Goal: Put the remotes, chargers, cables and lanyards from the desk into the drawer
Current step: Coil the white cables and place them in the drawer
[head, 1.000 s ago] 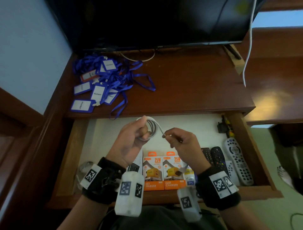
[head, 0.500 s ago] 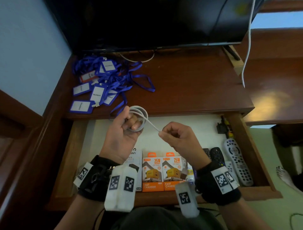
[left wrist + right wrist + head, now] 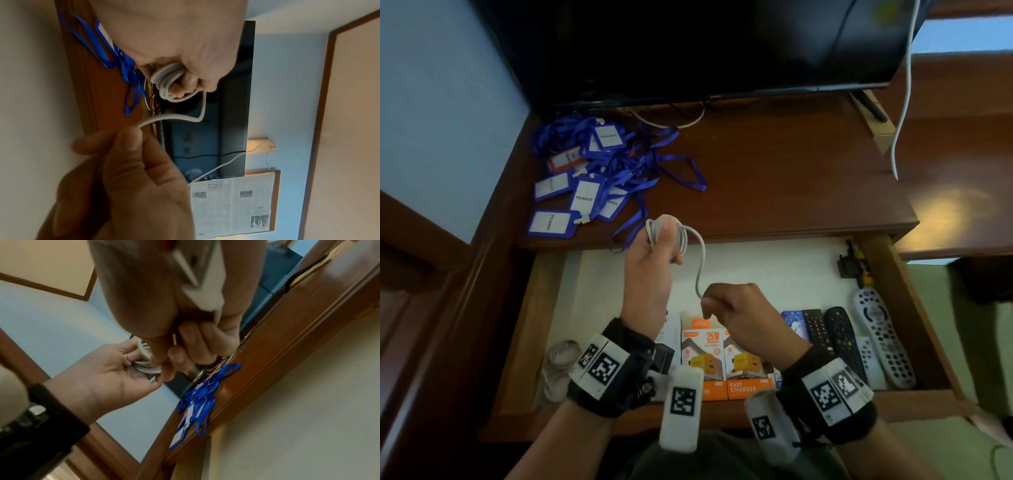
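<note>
While my left hand (image 3: 650,270) grips the white cable (image 3: 681,236), already wound into a coil around its fingers, my right hand (image 3: 739,315) pinches the loose tail lower down, above the open drawer (image 3: 551,308). A short slack stretch runs between the two hands. As I judge it, I am midway through coiling this cable so it can be stowed. The next move, I think, calls for carrying the tail up and over the coil, keeping light tension so the loops do not spring apart, then setting the bundle down on the bare pale floor of the drawer, towards the far side.

Nearer me in the drawer sit the orange charger boxes (image 3: 709,359), the remotes (image 3: 859,346) to the right and another pale cable bundle (image 3: 560,363) at the near left. On the counter (image 3: 791,178), at its far left, the blue lanyards (image 3: 599,171) still lie in a heap, so that part of the task is not yet done.

My wrists and their bands cover part of the boxes. In my right palm the wrist view shows something white, likely the plug, too blurred to tell. The small dark items (image 3: 851,263) at the drawer's far right I cannot identify.
</note>
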The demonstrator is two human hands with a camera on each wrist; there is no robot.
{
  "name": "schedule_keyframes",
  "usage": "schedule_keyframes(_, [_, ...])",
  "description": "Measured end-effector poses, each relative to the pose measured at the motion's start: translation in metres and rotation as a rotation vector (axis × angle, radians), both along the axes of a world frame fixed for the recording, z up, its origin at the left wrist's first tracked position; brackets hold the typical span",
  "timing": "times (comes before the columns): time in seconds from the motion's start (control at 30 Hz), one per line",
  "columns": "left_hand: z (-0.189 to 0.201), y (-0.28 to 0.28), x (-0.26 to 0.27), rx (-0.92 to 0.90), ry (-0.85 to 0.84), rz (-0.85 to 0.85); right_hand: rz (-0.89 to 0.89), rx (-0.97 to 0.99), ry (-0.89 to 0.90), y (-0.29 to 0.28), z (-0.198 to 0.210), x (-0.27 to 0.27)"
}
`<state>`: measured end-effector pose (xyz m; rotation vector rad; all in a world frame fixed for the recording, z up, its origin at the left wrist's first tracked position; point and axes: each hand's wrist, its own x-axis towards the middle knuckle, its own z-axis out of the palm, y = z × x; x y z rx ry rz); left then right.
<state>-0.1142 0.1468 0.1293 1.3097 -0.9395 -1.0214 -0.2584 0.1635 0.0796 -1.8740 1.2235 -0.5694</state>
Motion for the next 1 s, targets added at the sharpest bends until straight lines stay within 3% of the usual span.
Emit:
schedule_keyframes(0.13, [-0.007, -0.007, 0.009, 0.065, 0.016, 0.144, -0.018, 0.060, -0.130, 0.003, 0.005, 0.003])
schedule_keyframes(0.3, [-0.012, -0.008, 0.015, 0.102, -0.026, 0.152, -0.070, -0.023, -0.235, 0.001, 0.012, 0.003])
schedule_keyframes(0.5, [-0.021, -0.008, 0.013, 0.219, -0.006, 0.204, -0.166, -0.090, -0.296, -0.004, 0.012, 0.002])
schedule_keyframes(0.57, [-0.019, -0.009, 0.017, 0.227, 0.022, 0.235, -0.235, -0.130, -0.222, -0.010, 0.009, -0.003])
schedule_keyframes(0.7, [-0.014, -0.006, 0.020, 0.161, 0.030, 0.137, -0.168, -0.089, 0.123, -0.023, 0.002, -0.013])
schedule_keyframes(0.77, [-0.011, -0.001, 0.012, 0.121, -0.019, 0.061, -0.142, -0.049, 0.193, -0.025, -0.004, -0.015])
schedule_keyframes(0.9, [-0.007, 0.003, -0.008, 0.049, -0.027, -0.074, -0.119, -0.053, 0.150, -0.024, -0.008, -0.014])
schedule_keyframes(1.0, [-0.009, -0.001, -0.004, 0.059, -0.042, -0.036, -0.224, 0.089, -0.071, -0.022, -0.002, -0.015])
